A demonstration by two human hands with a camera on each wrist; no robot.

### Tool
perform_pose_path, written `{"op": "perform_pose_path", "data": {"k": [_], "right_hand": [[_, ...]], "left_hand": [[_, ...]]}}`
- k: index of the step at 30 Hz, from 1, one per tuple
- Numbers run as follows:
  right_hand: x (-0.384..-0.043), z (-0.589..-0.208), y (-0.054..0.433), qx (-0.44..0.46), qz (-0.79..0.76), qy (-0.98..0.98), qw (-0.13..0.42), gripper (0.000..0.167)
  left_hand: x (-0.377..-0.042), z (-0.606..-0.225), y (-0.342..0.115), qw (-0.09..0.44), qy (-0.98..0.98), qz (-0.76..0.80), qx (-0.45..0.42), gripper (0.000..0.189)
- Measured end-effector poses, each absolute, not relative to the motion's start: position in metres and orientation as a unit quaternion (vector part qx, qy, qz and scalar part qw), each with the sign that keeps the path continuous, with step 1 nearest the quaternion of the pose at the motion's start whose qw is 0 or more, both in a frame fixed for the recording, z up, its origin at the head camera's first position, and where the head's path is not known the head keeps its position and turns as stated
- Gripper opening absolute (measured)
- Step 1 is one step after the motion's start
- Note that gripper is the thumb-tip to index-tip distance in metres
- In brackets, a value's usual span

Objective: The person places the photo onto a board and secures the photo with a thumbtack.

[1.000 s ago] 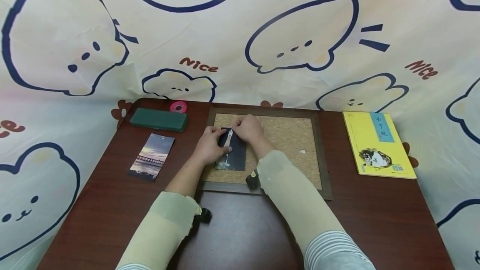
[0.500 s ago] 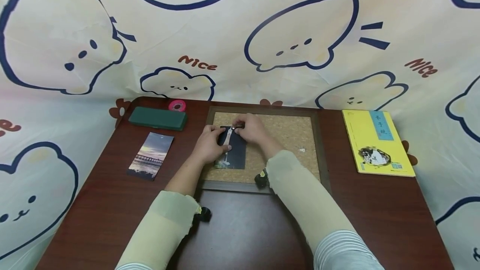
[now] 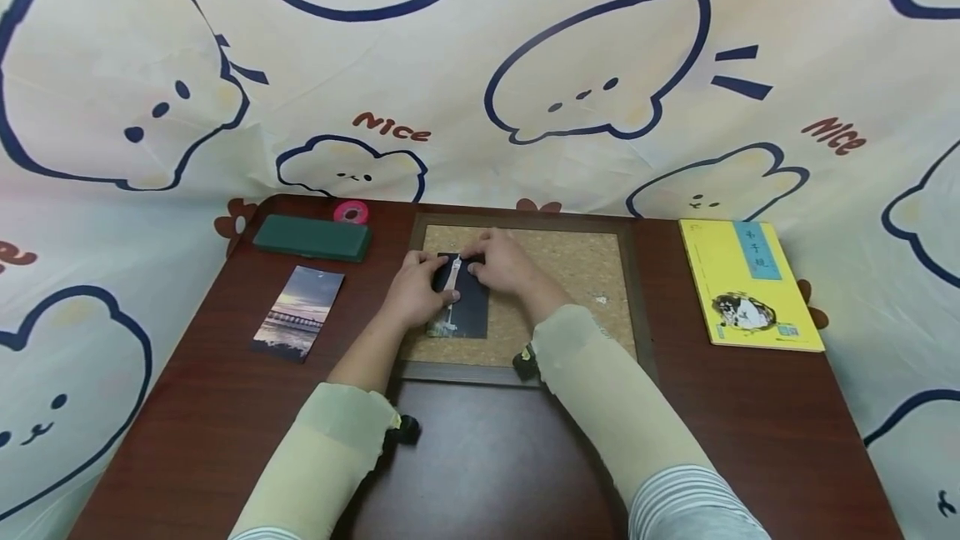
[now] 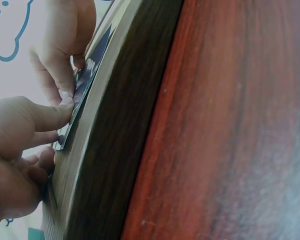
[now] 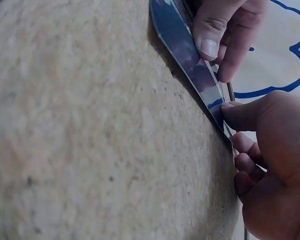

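A dark photo of a pale tower [image 3: 468, 307] lies on the left part of a framed cork board [image 3: 570, 273]. My left hand [image 3: 417, 290] holds the photo by its left side, thumb on its face and fingertips near the top-left corner. At the top edge, my right hand [image 3: 506, 261] grips the photo between thumb and forefinger. Up close in the right wrist view, the right thumb [image 5: 242, 114] rests on the photo's face [image 5: 182, 52], and its other fingers are curled. The left wrist view shows both hands meeting along the thin photo [image 4: 85, 82].
Left of the board lie a second photo of a sunset bridge [image 3: 300, 311], a green case [image 3: 311, 238] and a pink tape roll [image 3: 351, 212]. A yellow book [image 3: 750, 286] lies at the right. Small whitish bits [image 3: 602, 300] sit on the cork.
My right hand has drawn slightly right and its fingers have straightened from a tighter curl at the photo's top. The left hand keeps its hold on the photo.
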State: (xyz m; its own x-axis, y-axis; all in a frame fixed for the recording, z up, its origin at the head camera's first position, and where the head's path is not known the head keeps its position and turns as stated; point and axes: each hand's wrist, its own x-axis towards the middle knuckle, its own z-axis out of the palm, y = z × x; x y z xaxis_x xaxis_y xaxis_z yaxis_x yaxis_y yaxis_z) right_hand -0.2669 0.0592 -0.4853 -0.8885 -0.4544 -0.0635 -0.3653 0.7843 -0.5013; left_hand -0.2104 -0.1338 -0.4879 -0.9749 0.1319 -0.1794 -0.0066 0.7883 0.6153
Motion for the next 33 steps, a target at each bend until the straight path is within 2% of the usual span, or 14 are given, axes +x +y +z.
{"op": "perform_pose_path", "data": {"k": [5, 14, 23, 33], "right_hand": [[-0.266, -0.487, 0.062, -0.225, -0.257, 0.936, 0.085, 0.028], [-0.258, -0.492, 0.079, -0.242, -0.306, 0.918, 0.071, 0.046], [-0.235, -0.494, 0.099, -0.197, -0.396, 0.894, 0.067, 0.056], [-0.216, -0.493, 0.127, -0.200, -0.397, 0.893, 0.067, 0.056]], "left_hand": [[-0.211, -0.488, -0.134, 0.108, 0.940, 0.322, 0.034, 0.074], [-0.208, -0.485, -0.138, 0.098, 0.929, 0.354, 0.041, 0.073], [-0.200, -0.485, -0.146, 0.065, 0.903, 0.423, 0.022, 0.064], [-0.189, -0.483, -0.151, 0.025, 0.896, 0.440, 0.047, 0.056]]}}
